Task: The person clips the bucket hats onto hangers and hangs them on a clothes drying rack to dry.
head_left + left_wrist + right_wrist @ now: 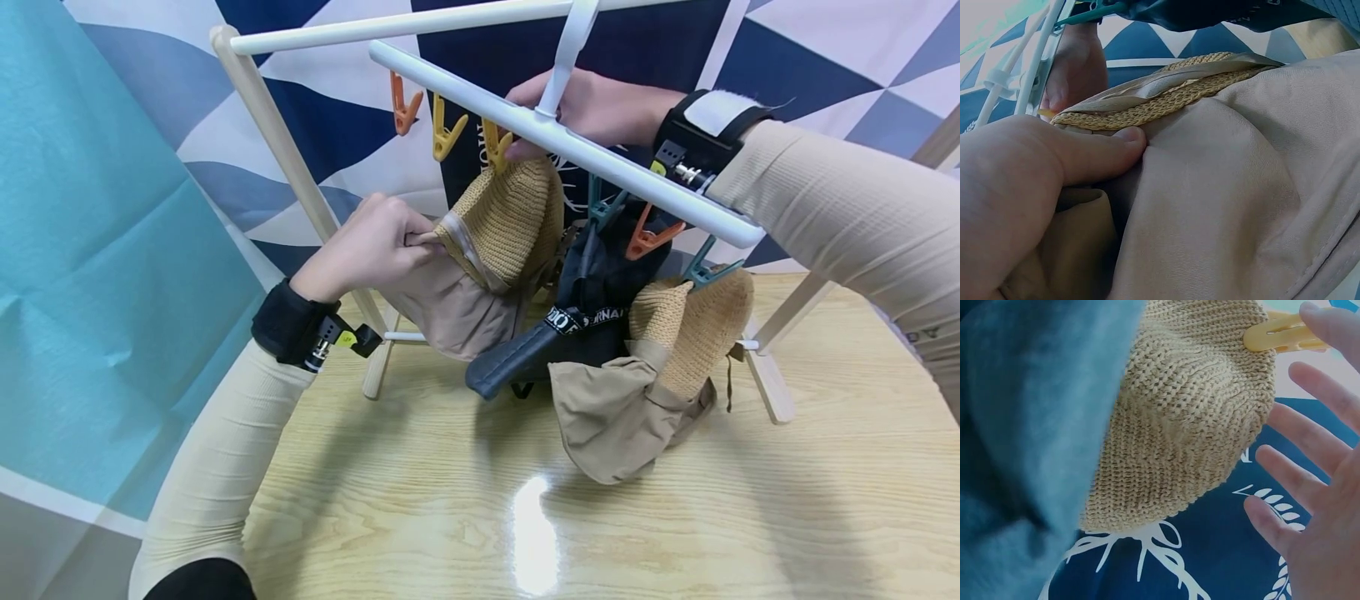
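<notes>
A straw-coloured knitted sun hat [502, 225] with a beige cloth flap hangs below a white bar, a yellow clothespin [497, 148] at its upper edge. My left hand [375, 246] pinches the hat's edge where cloth meets knit; in the left wrist view its thumb [1104, 156] presses on the cloth. Behind the bar, my right hand [577, 104] is beside that clothespin. In the right wrist view its fingers [1294, 469] are spread, relaxed, and a digit is near the clothespin's [1282, 334] end, whose tip overlaps the knit.
The white hanging bar [600, 158] also carries orange [405, 104], yellow [446, 133] and teal clothespins. Two more hats hang at right, one dark [592, 275], one straw and beige [660, 367]. A wooden-legged rack [277, 133] stands on the wood-grain table [420, 500].
</notes>
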A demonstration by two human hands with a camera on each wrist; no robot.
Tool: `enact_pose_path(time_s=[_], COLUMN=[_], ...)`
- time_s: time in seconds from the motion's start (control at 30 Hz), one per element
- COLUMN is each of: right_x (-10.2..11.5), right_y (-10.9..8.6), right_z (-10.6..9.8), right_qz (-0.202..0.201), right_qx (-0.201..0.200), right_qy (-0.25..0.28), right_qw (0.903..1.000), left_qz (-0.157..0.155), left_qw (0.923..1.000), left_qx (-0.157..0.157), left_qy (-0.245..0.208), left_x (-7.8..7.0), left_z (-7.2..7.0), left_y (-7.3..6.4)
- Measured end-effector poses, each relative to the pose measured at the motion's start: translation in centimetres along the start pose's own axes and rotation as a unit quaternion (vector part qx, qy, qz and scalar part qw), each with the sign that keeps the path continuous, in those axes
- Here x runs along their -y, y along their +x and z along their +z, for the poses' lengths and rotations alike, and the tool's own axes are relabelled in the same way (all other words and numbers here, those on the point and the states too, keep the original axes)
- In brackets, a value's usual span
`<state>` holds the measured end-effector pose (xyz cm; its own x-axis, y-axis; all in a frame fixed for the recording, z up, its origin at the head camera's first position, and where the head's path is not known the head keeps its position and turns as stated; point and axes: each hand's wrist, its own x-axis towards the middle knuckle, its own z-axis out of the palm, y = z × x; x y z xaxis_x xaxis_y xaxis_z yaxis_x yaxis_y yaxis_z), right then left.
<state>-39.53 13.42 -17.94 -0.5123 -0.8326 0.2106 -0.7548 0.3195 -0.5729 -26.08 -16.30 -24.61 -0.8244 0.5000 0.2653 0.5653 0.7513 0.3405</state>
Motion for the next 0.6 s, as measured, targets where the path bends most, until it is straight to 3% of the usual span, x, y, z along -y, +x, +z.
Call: enact_pose_path(time_s=[0.27,0.6], right_x=[-0.15,-0.53], right_y=[-0.3,-0.78], right_z=[-0.06,-0.75], right_qz=[0.015,0.07], right_qx=[0.006,0.014], right_qy=[0.004,-0.017], right_qw=[0.9999,0.9973], left_qz=[0.009,-0.001], left_qw=[1.0,1.0], left_qx=[-0.003,0.0], left_qy=[0.002,0.005], left_x=[0.23,0.29], left_z=[0.23,0.48], left_y=[0.13,0.36])
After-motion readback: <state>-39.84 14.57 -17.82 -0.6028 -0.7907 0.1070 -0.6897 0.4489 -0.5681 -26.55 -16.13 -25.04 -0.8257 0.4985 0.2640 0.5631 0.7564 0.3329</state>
